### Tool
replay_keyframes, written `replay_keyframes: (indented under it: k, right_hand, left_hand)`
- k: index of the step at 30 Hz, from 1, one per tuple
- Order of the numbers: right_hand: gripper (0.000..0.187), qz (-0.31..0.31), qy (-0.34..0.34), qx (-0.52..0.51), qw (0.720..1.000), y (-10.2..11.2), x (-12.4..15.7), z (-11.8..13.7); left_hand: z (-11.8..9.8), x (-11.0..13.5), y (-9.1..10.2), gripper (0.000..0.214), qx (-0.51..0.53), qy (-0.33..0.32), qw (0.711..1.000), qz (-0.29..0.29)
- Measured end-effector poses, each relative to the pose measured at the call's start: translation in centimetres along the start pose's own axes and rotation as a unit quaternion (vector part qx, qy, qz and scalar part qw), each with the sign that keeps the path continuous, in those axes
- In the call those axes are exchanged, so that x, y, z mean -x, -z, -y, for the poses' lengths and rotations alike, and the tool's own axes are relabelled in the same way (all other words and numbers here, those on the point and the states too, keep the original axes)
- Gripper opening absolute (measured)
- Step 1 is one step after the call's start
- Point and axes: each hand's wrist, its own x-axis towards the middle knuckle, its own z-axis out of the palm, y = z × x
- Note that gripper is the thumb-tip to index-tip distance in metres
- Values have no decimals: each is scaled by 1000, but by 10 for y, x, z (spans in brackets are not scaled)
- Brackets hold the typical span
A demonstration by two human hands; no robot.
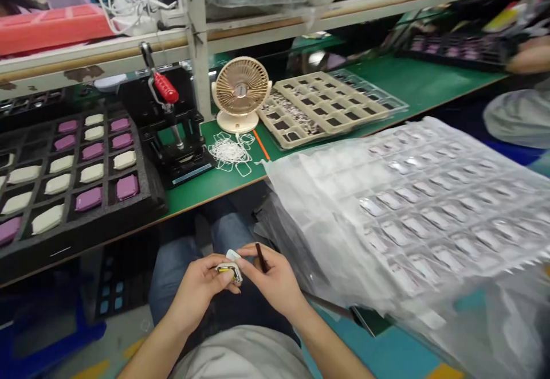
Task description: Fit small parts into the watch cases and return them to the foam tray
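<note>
Above my lap, my left hand (205,280) is closed around a small pale device housing (235,276) whose inside shows yellow and dark parts. Close against it, my right hand (270,276) pinches a small pale, rounded cover piece (232,255) between thumb and finger. A thin dark brown stick-like tool (261,257) is also tucked in the right hand's fingers. Whether the cover piece touches the housing I cannot tell.
Left stands a black foam tray (148,195) of purple and cream housings, beside a red-handled toggle press (165,88). A fan (240,89), white ring gaskets (230,151) and a beige parts tray (278,85) sit behind. Plastic-covered trays (344,195) lie right. A co-worker's arm (515,115) shows far right.
</note>
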Motion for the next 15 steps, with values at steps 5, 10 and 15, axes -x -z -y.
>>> replay_keyframes:
  k: [5, 10, 15]
  right_hand:
    - [33, 77, -116, -263, 955, -18, -10, -27]
    - [38, 112, -118, -324, 932, -30, -17, -39]
    - [36, 120, -142, -285, 940, -29, -36, -32]
  left_hand:
    - [-2, 0, 10, 34, 103, 38, 994, -11]
    - [-5, -7, 12, 31, 154, 61, 986, 12]
    - [-7, -14, 16, 32, 158, 50, 986, 3]
